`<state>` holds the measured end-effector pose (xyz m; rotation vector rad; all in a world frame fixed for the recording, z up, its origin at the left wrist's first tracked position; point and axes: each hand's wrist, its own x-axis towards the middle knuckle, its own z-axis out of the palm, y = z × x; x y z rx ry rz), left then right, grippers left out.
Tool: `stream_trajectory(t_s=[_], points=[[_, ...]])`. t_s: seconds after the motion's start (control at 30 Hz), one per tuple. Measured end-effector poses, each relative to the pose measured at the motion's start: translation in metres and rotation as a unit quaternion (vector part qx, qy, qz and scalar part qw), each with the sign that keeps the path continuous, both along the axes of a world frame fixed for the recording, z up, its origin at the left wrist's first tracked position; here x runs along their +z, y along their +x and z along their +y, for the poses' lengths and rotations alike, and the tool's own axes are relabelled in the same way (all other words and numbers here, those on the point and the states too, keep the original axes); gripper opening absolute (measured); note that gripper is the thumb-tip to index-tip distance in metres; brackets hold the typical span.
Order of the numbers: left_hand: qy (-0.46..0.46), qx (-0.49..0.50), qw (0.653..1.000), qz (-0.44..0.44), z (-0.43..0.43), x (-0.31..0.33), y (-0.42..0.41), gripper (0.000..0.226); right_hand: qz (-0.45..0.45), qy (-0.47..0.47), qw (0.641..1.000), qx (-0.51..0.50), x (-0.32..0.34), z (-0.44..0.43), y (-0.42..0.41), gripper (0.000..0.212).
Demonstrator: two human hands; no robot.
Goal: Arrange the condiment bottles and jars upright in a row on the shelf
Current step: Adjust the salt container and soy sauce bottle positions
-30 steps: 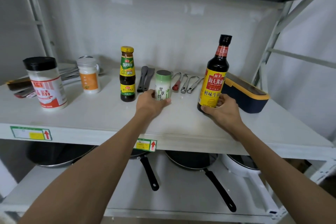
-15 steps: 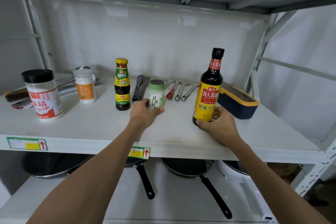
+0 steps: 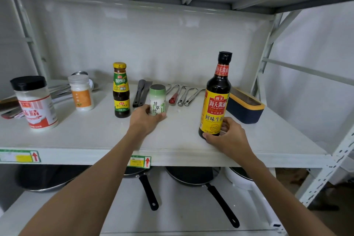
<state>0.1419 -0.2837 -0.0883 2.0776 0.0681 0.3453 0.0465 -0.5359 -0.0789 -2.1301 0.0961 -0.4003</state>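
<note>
On the white shelf (image 3: 99, 136) several condiments stand upright. From the left: a big white jar with a black lid (image 3: 35, 102), a small white jar with an orange label (image 3: 81, 93), a dark sauce bottle with a yellow cap (image 3: 121, 90), a small green-topped shaker (image 3: 157, 99) and a tall soy sauce bottle (image 3: 216, 99). My left hand (image 3: 145, 119) grips the shaker's base. My right hand (image 3: 228, 138) wraps the foot of the soy sauce bottle.
Behind the row lie black spatulas (image 3: 140, 93), metal utensils (image 3: 183, 96) and more utensils at the far left (image 3: 59, 90). A navy box with a yellow rim (image 3: 244, 108) stands right of the soy sauce. Frying pans (image 3: 191, 176) sit on the shelf below.
Both hands keep their hold and the bottles stay in place. The view has tilted upward, showing more of the shelf above.
</note>
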Motion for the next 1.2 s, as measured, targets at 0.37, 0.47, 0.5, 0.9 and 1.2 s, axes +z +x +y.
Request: stream_trajectory(t_s=[0.37,0.47,0.5,0.9,1.2], points=[[0.001,-0.009,1.000,0.004,0.0004,0.0014,-0.0014,0.041,-0.008,0.023,1.000,0.019,-0.0043,-0.0032,-0.0079,0.069],[0.005,-0.008,1.000,0.003,0.0005,0.0017,-0.0021,0.042,-0.012,0.029,0.999,0.020,-0.0050,-0.0027,-0.0082,0.069],[0.004,-0.006,1.000,0.002,0.0006,0.0017,-0.0022,0.042,-0.011,0.030,0.999,0.020,-0.0050,-0.0027,-0.0082,0.069],[0.009,-0.012,1.000,0.001,-0.0005,0.0039,-0.0048,0.044,-0.013,0.016,0.999,0.038,-0.0069,-0.0059,-0.0085,0.065],[0.016,-0.010,1.000,-0.002,-0.0031,0.0056,-0.0077,0.045,-0.025,0.010,0.997,0.068,-0.0089,-0.0099,-0.0097,0.070]])
